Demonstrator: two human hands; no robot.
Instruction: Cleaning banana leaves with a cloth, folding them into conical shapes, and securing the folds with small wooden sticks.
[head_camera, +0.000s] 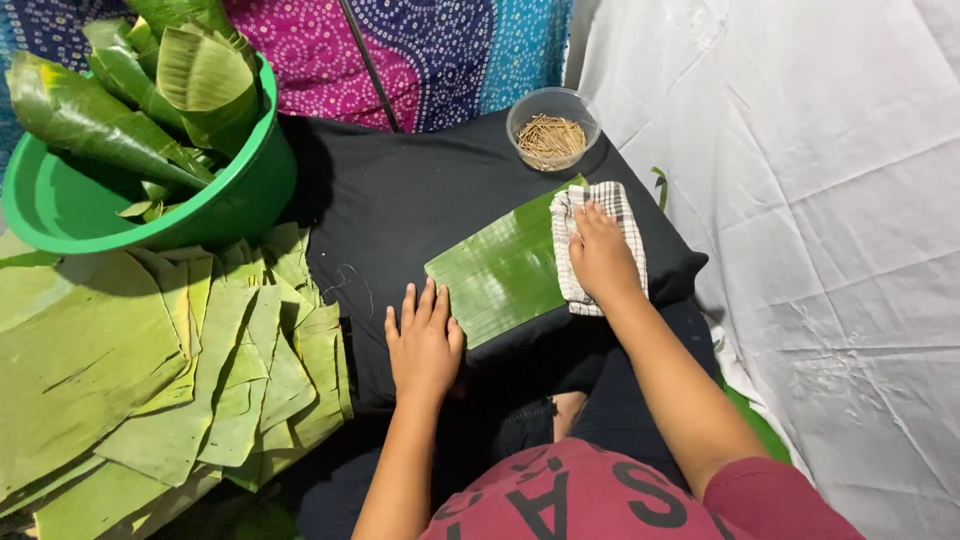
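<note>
Right hand (600, 252) flat, fingers together, pressing checked cloth (600, 240) on leaf (503, 272) lying on black cushion (400, 200). Left hand (424, 340) spread, steadying leaf's near corner. Wiping seems midway; cut leaf pile (190, 380) beside, toothpick bowl (552, 128) untouched.

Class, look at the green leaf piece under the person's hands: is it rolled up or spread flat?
Spread flat. The leaf piece lies open on the black cloth, the left hand pinning one corner.
</note>
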